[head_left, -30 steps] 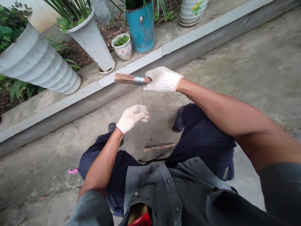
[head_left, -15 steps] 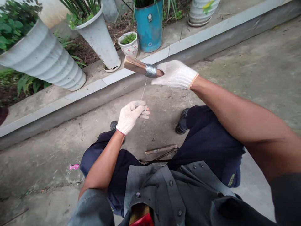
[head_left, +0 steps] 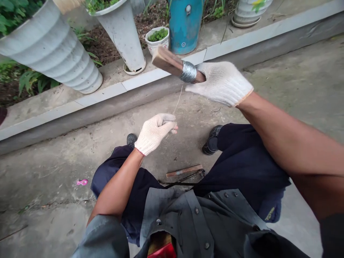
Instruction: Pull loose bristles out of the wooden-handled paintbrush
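Observation:
My right hand (head_left: 221, 82), in a white knit glove, grips one end of a flat wooden stick (head_left: 168, 63) that points up and to the left. A coil of thin silver wire (head_left: 188, 72) is wound round the stick just beyond my fingers. One strand of wire (head_left: 177, 102) runs down from the coil to my gloved left hand (head_left: 156, 132), which pinches its lower end above my knees. I am squatting over a concrete floor, both dark trouser legs and shoes in view.
A second small wooden stick (head_left: 184, 170) with dark wire lies on the concrete between my feet. A raised kerb (head_left: 107, 100) carries white ribbed planters (head_left: 51, 50), a small patterned pot (head_left: 158, 37) and a blue pot (head_left: 185, 25). A pink scrap (head_left: 82, 182) lies at left.
My right hand has lifted and tilted the stick so its free end points higher up; the view has shifted too. The left hand stays pinched on the strand, which now slants.

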Demonstrator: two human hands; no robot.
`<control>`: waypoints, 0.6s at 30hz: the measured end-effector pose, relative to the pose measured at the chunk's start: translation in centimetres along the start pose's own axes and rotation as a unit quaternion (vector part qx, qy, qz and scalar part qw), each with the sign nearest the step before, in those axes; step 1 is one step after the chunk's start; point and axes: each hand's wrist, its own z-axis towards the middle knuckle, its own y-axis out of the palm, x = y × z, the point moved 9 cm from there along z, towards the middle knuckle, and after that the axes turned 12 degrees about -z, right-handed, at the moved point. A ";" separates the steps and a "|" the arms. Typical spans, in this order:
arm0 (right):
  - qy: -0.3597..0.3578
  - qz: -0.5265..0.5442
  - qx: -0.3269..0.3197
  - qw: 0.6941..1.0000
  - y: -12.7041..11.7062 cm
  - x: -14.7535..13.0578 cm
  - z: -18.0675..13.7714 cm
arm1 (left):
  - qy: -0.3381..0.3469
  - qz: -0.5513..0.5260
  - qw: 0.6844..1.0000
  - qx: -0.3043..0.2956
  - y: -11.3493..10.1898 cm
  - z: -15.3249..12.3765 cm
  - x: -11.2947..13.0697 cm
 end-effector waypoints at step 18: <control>0.021 -0.050 -0.009 0.998 1.4 0.4 0.2 | 0.003 0.004 0.998 -0.064 0.8 0.4 -0.1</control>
